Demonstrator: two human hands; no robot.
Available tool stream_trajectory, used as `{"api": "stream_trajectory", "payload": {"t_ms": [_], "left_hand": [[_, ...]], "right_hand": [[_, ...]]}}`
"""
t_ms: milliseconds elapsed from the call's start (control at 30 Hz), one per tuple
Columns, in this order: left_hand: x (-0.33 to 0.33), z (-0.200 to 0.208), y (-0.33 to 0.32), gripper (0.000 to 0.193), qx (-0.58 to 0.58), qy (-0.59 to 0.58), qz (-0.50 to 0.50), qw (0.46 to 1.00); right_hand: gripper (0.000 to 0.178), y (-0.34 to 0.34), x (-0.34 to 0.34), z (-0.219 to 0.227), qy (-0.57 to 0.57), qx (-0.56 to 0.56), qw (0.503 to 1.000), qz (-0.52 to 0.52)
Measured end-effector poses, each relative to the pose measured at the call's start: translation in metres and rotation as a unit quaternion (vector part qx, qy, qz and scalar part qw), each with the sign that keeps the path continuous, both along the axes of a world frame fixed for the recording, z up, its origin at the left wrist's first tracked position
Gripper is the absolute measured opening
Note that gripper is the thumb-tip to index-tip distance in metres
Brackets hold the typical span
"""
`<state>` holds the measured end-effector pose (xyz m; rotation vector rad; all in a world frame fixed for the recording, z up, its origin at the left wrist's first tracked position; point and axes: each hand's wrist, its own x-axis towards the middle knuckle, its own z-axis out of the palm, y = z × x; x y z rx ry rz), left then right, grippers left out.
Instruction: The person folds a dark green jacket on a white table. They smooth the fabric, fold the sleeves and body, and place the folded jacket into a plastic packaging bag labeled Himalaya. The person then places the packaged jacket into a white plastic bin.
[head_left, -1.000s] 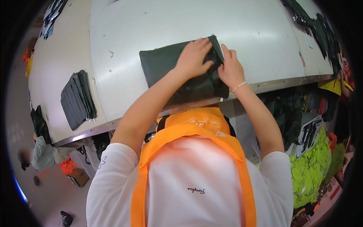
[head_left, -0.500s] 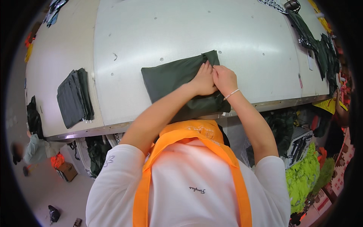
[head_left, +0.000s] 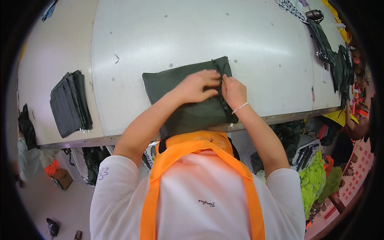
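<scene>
Left hand, blurred, spread over folded green cloth; right hand at its edge, grip unclear.

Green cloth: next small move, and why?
Probably press the left hand flat along the fold at the green cloth's right side. That fold looks creased, the right hand has its fingertips at it, and the left, fingers spread, is right beside it.

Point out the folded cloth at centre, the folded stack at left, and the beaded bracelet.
Folded cloth (head_left: 196, 114), head view: its near half.
Folded stack (head_left: 68, 105), head view: middle of its top.
Beaded bracelet (head_left: 240, 107), head view: middle of the band.
</scene>
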<state>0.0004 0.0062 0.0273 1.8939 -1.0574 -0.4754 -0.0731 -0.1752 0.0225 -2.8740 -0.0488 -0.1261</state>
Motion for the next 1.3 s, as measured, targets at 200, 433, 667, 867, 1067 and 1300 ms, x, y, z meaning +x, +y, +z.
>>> {"api": "stream_trajectory", "payload": {"t_ms": [200, 433, 667, 867, 1067, 1300], "left_hand": [[0.000, -0.036, 0.001, 0.059, 0.200, -0.217, 0.157, 0.942], [-0.001, -0.044, -0.006, 0.060, 0.215, -0.217, 0.169, 0.937], [0.006, -0.028, -0.017, 0.060, 0.271, -0.155, 0.163, 0.936], [0.023, -0.051, -0.032, 0.040, 0.185, -0.024, 0.228, 0.956], [0.050, -0.053, -0.047, 0.029, 0.244, 0.066, 0.275, 0.928], [0.057, -0.059, -0.051, 0.028, 0.260, 0.081, 0.286, 0.919]], "right_hand": [[0.010, 0.015, 0.020, 0.018, 0.019, -0.045, 0.998, 0.041], [0.007, 0.019, 0.029, 0.002, 0.075, -0.104, 0.982, 0.137], [0.015, -0.003, 0.072, -0.004, 0.101, 0.086, 0.980, 0.147], [0.016, -0.009, 0.116, -0.017, 0.271, 0.125, 0.954, 0.030], [0.011, -0.006, 0.120, -0.013, 0.298, 0.142, 0.944, -0.009], [0.009, -0.014, 0.106, -0.022, 0.230, 0.208, 0.951, -0.007]]}}
